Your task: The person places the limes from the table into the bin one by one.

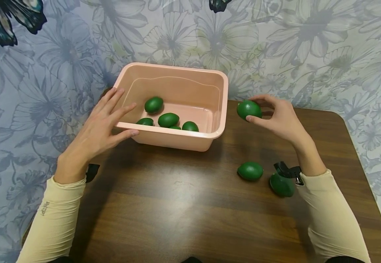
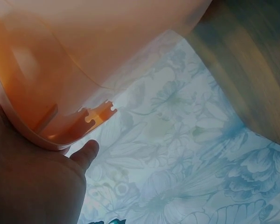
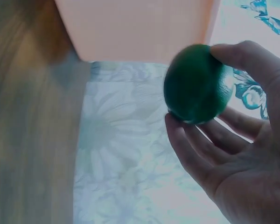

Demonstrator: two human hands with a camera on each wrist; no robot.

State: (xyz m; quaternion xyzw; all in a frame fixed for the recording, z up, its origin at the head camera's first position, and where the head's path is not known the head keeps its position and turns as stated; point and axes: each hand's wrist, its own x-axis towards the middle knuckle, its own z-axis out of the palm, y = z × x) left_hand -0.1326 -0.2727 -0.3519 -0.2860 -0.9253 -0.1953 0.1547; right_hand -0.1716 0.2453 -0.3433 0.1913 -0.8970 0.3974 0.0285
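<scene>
My right hand [image 1: 277, 115] pinches a dark green lime [image 1: 249, 110] between thumb and fingertips, raised just right of the pink plastic tub [image 1: 169, 140]. The right wrist view shows this lime [image 3: 196, 86] close up, with the thumb on one side and fingers on the other. My left hand [image 1: 100, 122] rests at the tub's left front corner, fingers spread and fairly straight over the rim. Inside the tub lie several more limes, including one by the left wall [image 1: 153, 105] and one in the middle [image 1: 168, 119]; some are partly hidden by the front rim.
On the brown wooden table [image 1: 164, 201], a lime [image 1: 250, 171] lies in front of my right hand. Another lime [image 1: 281, 185] is beside it, partly covered by the black wrist strap [image 1: 287, 170]. A flower-patterned wall covering [image 1: 217, 40] rises behind the tub.
</scene>
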